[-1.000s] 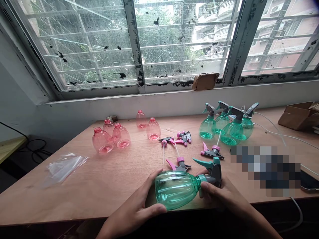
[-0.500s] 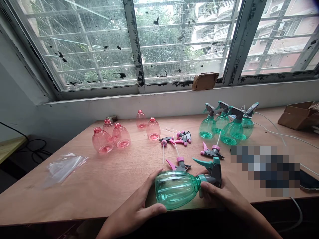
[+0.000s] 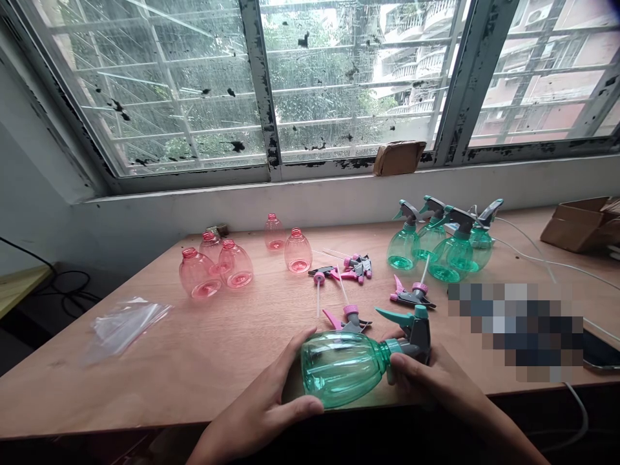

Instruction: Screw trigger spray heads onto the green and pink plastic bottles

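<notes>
**A:** While the left hand (image 3: pixel 271 410) is wrapping round the fat end of the green bottle (image 3: pixel 341 368), what is the right hand (image 3: pixel 436 381) doing?

**B:** It is pinching the neck just under the spray head (image 3: pixel 411 329), with its fingers closed round the collar. The bottle is lying on its side at the near edge of the table (image 3: pixel 217 349).

**A:** How is that best handled?

**B:** I'd say the left should be gripping firmly without squashing the thin wall. The right should be turning the collar squarely, so the thread isn't crossing.

**A:** And around it?

**B:** A clear bag (image 3: pixel 123 326) is lying at the left and pink bottles (image 3: pixel 216 268) are standing farther back. Loose pink spray heads (image 3: pixel 356 268) are lying mid-table. Capped green bottles (image 3: pixel 436 242) are standing at the far right, with a cardboard box (image 3: pixel 578 226) beyond. A grimy barred window (image 3: pixel 310 84) is running along the far wall.
</notes>
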`<state>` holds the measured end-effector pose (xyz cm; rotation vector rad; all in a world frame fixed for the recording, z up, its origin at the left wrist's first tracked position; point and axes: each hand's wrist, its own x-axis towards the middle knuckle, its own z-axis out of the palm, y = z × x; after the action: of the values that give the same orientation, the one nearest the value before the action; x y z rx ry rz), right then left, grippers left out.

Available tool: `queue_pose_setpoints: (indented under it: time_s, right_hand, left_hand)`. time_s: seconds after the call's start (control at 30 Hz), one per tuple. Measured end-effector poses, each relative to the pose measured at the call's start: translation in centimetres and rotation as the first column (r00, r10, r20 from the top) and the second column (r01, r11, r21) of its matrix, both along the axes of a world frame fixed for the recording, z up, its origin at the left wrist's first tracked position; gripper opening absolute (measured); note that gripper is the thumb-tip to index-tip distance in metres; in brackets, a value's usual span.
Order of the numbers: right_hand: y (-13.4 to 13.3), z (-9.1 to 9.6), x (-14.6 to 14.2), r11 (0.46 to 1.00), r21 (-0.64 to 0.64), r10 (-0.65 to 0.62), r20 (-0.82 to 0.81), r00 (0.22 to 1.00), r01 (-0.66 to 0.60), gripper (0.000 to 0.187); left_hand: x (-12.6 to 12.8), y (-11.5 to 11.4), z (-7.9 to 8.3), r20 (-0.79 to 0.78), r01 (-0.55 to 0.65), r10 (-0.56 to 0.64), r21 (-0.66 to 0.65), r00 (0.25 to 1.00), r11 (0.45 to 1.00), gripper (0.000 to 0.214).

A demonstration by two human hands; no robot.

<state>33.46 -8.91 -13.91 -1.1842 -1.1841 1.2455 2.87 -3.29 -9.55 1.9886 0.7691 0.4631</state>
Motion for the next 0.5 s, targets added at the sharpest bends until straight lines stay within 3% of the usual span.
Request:
queue_pose_setpoints:
  time_s: [0.5]
  right_hand:
    - [0.03,0.13,-0.09,1.000,-0.001,0.008,-0.041,0.999,-0.008,0.048]
  left_hand:
    - [0.01,0.02,-0.08,0.042,0.014,-0.013,-0.015,0.999,1.000,0.081]
